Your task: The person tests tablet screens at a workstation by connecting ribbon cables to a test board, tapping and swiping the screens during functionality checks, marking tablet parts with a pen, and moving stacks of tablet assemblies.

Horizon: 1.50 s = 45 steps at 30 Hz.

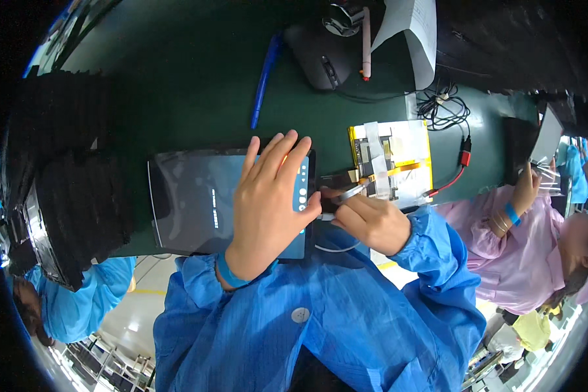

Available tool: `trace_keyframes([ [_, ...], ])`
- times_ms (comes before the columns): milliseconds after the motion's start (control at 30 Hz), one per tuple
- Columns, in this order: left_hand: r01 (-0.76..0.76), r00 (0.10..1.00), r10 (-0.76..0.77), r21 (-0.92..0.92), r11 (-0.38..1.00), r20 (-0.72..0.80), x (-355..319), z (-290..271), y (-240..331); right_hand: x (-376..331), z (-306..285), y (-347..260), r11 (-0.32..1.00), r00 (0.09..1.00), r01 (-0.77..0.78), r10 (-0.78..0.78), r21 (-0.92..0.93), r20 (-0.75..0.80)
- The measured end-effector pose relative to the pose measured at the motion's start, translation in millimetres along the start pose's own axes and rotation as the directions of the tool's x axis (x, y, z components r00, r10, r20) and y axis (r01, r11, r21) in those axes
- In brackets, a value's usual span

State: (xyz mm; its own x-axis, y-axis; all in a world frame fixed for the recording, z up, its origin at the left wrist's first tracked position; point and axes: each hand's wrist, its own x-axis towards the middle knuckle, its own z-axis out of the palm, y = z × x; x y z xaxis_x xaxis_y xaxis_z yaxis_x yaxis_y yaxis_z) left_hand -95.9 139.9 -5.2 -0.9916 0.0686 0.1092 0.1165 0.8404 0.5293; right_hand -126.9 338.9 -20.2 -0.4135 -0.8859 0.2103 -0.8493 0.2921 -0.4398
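Tablet (186, 199) lies near, left of centre, screen up; the left hand (264, 196) rests across its right part, fingers stretched out, gripping nothing. Beside its right edge, the right hand (372, 222) curls its fingers by a grey cable (353, 193); what they grip I cannot tell.

I see the dark green surface (196, 98) sitting dim, glare spotting the pale floor (125, 307) near left, pale reflections clouding the tablet (193, 206), edges bowing into black.
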Motion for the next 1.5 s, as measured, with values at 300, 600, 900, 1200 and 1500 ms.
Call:
trace_keyframes([
  [300, -0.011, 1.0, 0.011, 0.013, 1.0, -0.004, -0.7, -1.0, 0.6, -1.1, 2.4, -4.3, 0.997, 0.997, -0.073, 0.073, -0.027, 0.008],
  [600, -0.071, 0.996, 0.072, -0.022, 0.997, 0.051, -11.8, -26.8, -2.9, -53.1, -23.0, -37.7, 0.927, 0.927, -0.372, 0.374, 0.048, -0.021],
  [900, 0.059, 0.991, -0.046, 0.101, 0.993, -0.123, -46.2, -60.0, -36.2, -103.1, -38.0, -10.9, 0.445, 0.449, -0.891, 0.83, -0.092, -0.331],
  [1200, 0.25, 0.939, -0.197, 0.168, 0.953, -0.28, -80.7, -76.0, -86.6, -82.7, -56.8, 3.2, 0.869, 0.857, -0.456, 0.369, -0.195, -0.358],
  [1500, 0.37, 0.902, -0.331, 0.101, 0.923, -0.277, -94.8, -83.3, -117.5, -16.2, -5.6, -29.2, 0.95, 0.895, -0.307, 0.308, 0.055, -0.323],
])
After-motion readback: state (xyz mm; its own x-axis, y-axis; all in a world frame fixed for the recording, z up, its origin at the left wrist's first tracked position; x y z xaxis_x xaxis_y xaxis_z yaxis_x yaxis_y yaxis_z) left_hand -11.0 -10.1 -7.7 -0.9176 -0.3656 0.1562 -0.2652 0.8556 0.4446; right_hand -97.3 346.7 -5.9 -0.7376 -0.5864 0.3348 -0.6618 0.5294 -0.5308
